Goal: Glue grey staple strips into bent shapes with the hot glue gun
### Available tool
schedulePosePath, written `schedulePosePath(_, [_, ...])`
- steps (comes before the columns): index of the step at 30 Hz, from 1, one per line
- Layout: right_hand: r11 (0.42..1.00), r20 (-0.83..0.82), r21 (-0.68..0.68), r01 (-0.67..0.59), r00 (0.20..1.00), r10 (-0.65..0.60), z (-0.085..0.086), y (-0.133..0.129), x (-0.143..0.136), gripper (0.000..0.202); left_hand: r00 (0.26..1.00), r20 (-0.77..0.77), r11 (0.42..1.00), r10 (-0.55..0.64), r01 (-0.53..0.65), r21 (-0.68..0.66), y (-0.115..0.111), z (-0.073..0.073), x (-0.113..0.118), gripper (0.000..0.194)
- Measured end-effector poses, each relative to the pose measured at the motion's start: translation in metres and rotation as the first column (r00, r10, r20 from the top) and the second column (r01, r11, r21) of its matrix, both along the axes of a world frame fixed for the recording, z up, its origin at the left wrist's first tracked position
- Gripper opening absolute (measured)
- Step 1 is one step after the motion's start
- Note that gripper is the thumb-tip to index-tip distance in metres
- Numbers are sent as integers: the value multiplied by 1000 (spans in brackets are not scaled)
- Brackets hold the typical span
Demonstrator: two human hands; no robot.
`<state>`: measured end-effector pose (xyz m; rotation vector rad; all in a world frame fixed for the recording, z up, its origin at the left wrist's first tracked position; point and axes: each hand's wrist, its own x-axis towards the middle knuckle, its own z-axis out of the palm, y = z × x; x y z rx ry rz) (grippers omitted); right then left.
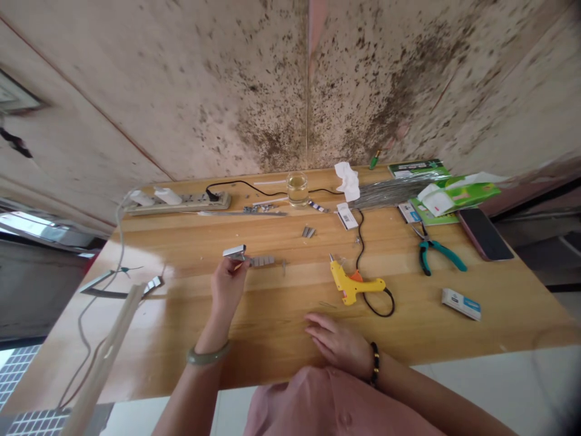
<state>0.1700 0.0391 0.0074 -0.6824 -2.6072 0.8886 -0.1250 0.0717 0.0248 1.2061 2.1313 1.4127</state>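
My left hand [228, 284], with a green bangle at the wrist, pinches a small silver metal piece [234, 251] above the left middle of the wooden table. Just right of its fingertips lies a row of small grey pieces [263, 261], with a thin bit beside it. My right hand [338, 344] rests near the table's front edge, fingers loosely spread and holding nothing. Beyond it lies a yellow glue gun [351, 283] with a black cord. A few short grey strips [308, 232] lie farther back.
A glass of liquid [298, 189] and a power strip [181, 203] stand at the back. Pliers [436, 251], a phone [485, 234], a small box [461, 304] and a wire bundle [394, 191] lie right. A pale bar [106, 357] crosses the left foreground.
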Motion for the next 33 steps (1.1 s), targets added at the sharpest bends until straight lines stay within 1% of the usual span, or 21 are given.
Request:
schedulePosePath(3, [1000,0,10,0,1000,0,-2,0,0,29,999,-26,1000,24,-24,-1,8,-2,-9,25])
schedulePosePath(7, [1000,-9,14,9,1000,-9,-4,0,-1,30,998,-53,999,26,-27,-18,16,-3,-17,25])
schedulePosePath(13, [1000,-40,-15,9,999,-10,-5,-1,0,30,999,-33,1000,26,-26,8,25,-13,-22,27])
schedulePosePath(16, [1000,-41,-22,18,999,-19,-8,-1,0,30,1000,-18,1000,16,-16,2,26,-14,-22,27])
schedulePosePath(20, [1000,-40,-12,18,999,-19,-9,-1,0,29,999,-47,999,11,-12,-35,24,-8,-18,23])
schedulePosePath(24, [1000,-26,15,19,1000,-19,-7,-1,-1,29,997,-73,998,10,-15,-66,22,-4,-16,20])
schedulePosePath(33, [1000,-21,-6,23,1000,-23,-6,-1,-1,29,999,-21,998,-45,44,-45,22,-10,-17,21])
